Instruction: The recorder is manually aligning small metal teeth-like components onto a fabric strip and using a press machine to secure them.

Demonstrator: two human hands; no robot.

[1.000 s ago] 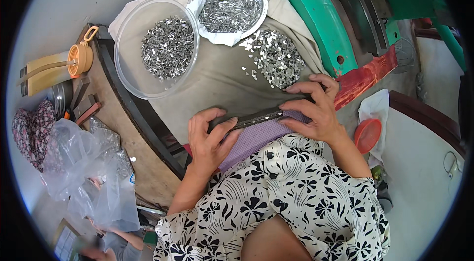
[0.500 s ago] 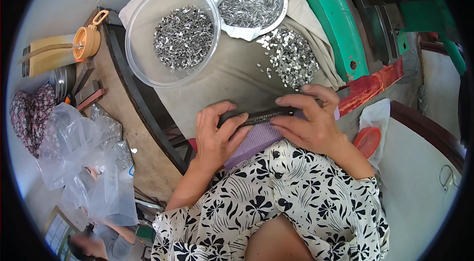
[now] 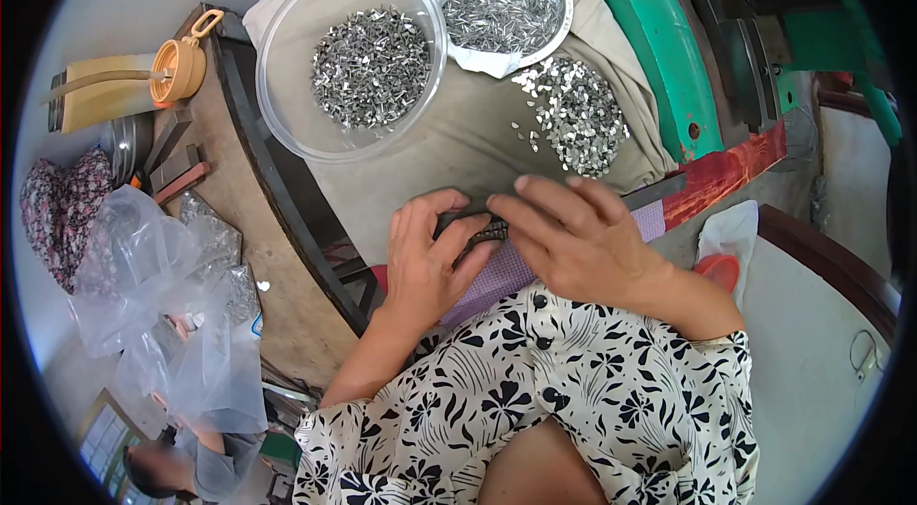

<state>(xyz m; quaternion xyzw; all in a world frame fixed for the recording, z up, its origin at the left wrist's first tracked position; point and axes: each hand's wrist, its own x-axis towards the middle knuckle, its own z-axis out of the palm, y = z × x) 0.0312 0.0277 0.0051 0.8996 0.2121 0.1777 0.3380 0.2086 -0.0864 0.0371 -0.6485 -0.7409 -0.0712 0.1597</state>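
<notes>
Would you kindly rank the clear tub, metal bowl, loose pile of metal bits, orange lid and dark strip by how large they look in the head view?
1. Clear tub
2. Metal bowl
3. Loose pile of metal bits
4. Orange lid
Dark strip: partly hidden, so I cannot rank it.

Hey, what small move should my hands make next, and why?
Probably steady the dark bar with your left hand and settle your right hand on it: the left hand grips the bar, small metallic pieces show along it between the hands, and the right hand is blurred, its contact unclear.
</notes>
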